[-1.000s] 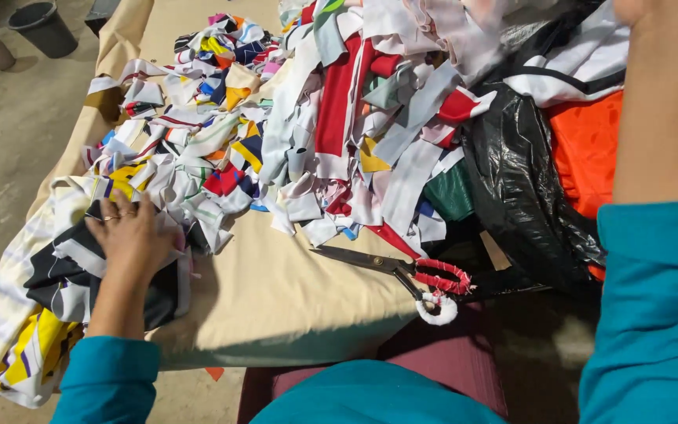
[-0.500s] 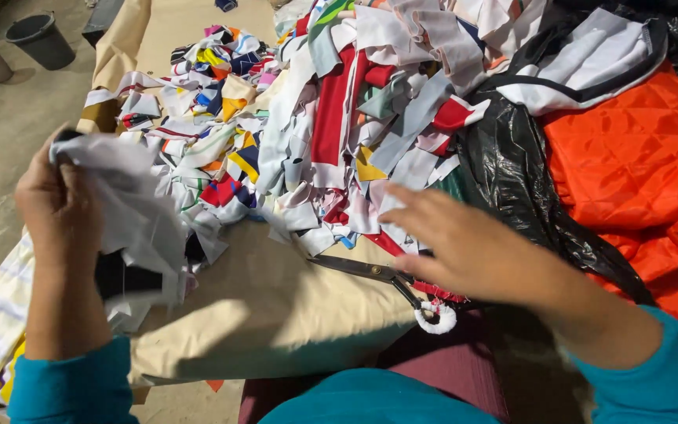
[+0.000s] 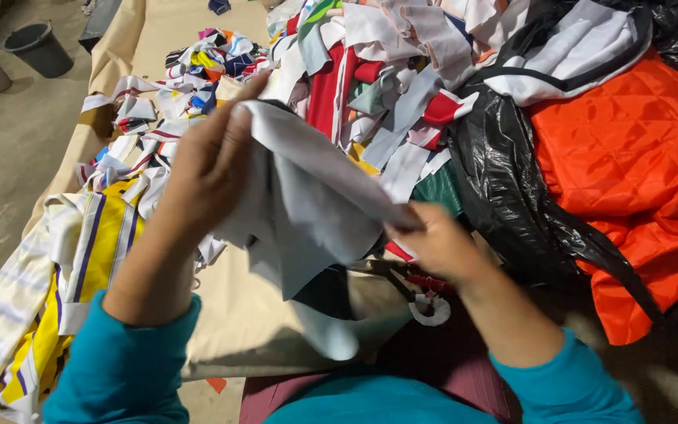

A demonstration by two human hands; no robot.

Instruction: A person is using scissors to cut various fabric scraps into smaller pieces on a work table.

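A pale grey fabric piece [image 3: 308, 204] is held pinched between the left hand [image 3: 205, 169] and right hand [image 3: 433, 243] above the near edge of the beige-covered table [image 3: 237, 314], the big heap of mixed colourful cloth scraps [image 3: 339, 86] judged largely unsorted.

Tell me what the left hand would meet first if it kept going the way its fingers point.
Probably the heap of fabric scraps. The left hand pinches the grey cloth, fingers aimed up-right; depth is unclear.

Orange quilted fabric [image 3: 629, 165] beside black plastic bag [image 3: 504, 196], scissors [image 3: 413, 286], dark bucket [image 3: 38, 49] on floor.
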